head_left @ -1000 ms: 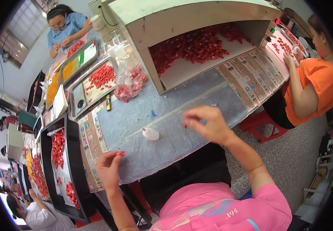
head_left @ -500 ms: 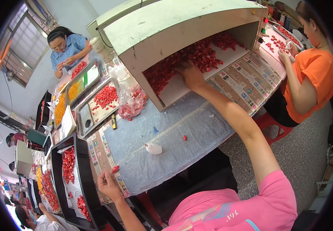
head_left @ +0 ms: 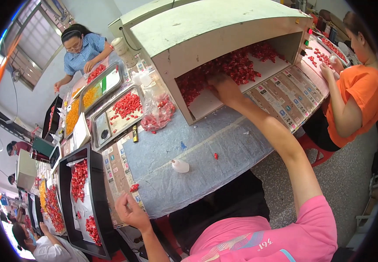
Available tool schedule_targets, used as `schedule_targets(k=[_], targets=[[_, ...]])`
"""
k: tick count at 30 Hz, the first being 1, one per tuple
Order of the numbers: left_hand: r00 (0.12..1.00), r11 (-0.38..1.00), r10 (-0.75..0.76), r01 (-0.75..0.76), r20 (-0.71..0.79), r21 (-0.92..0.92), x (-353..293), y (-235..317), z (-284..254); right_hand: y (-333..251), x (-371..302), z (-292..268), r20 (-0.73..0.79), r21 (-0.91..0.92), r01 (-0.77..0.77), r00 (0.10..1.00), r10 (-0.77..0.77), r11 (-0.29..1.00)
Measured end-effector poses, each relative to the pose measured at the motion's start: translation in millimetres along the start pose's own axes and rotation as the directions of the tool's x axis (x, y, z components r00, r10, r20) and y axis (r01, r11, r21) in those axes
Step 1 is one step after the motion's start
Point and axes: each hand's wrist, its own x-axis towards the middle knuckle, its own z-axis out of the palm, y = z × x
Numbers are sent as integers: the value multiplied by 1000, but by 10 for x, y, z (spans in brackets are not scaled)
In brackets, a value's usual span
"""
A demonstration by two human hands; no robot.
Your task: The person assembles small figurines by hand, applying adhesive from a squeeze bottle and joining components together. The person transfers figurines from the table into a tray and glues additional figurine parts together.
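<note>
Inside the open front of a white metal box [head_left: 241, 35], my right hand [head_left: 226, 89] reaches to a heap of small glossy red pieces [head_left: 237, 67]. Its fingertips are at the heap's near side, dark and blurred, so their grip is hidden. My left hand [head_left: 132, 211] hovers by the table's near left edge, fingers loosely curled in, with nothing visible in them. Just beyond it lies a single red piece [head_left: 134, 187]. A small white squeeze bottle [head_left: 180, 166] rests on the blue-grey table cover [head_left: 162, 183], and another red piece [head_left: 216, 156] lies to its right.
Left of me stands a black tray [head_left: 95, 187] with red pieces on white paper. Beyond are a metal tray [head_left: 142, 92], a plastic bag [head_left: 158, 114] of red pieces and a yellow-black lighter [head_left: 135, 133]. Co-workers sit across on the left and at the right, one in orange [head_left: 358, 96].
The whole view has shifted slightly. My right hand stays at the red heap, its fingers more drawn in. My left hand has curled a little more. The co-worker in blue has moved their hands apart.
</note>
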Motion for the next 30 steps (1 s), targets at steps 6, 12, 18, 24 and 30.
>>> schedule_targets(k=[6,12,18,24,30], targets=[[887,967,230,-161,400,-199,-286,792,24,-1047,-631,-875,296,608,-149,954,-49,780],[631,672,-83,607,771,-425,-551,1272,342,-1888,-1279,-1258,392,744,-190,900,-188,641],[356,185,4,918,935,-351,-591,1008,261,-1920,-1264,-1251,473,807,-261,824,-314,530],[253,64,-154,967,955,-246,-487,781,81,-1934,-1072,-743,374,742,-318,927,29,591],[290,-72,-231,947,929,-314,-474,716,52,-2090,-1064,-240,254,700,-236,964,74,674]])
